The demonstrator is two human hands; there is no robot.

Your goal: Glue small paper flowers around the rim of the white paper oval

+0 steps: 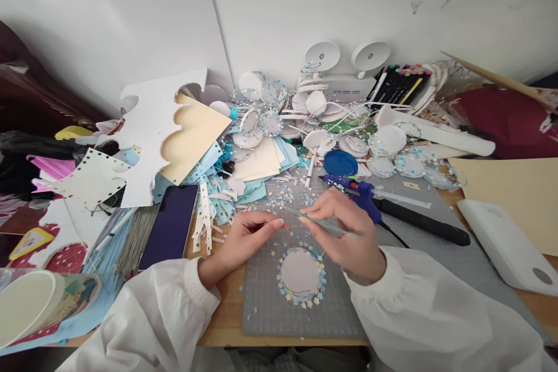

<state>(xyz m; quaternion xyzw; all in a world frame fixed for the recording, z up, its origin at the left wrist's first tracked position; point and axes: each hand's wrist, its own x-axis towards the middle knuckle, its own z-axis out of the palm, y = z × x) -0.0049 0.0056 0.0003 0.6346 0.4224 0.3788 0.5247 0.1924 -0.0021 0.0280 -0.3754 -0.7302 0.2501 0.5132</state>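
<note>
In my right hand (pixel 344 229) is a slim pair of tweezers (pixel 318 222), gripped between thumb and fingers with the tips pointing left. My left hand (pixel 250 238) faces it, thumb and forefinger pressed together close to those tips; whatever they pinch is too small to name. Below both hands a pale round disc (pixel 300 272) lies on the grey cutting mat (pixel 261 308), ringed by small blue, white and cream star-shaped pieces (pixel 310 303). More tiny pieces (pixel 279 195) are scattered over the mat just beyond my fingers.
A blue glue gun (pixel 364 192) and a black-handled tool (pixel 422 222) lie right of my right hand. A phone (pixel 168 226) and paper strips (pixel 204 215) are at left. White discs (pixel 316 102) crowd the back. A paper cup (pixel 30 308) stands front left.
</note>
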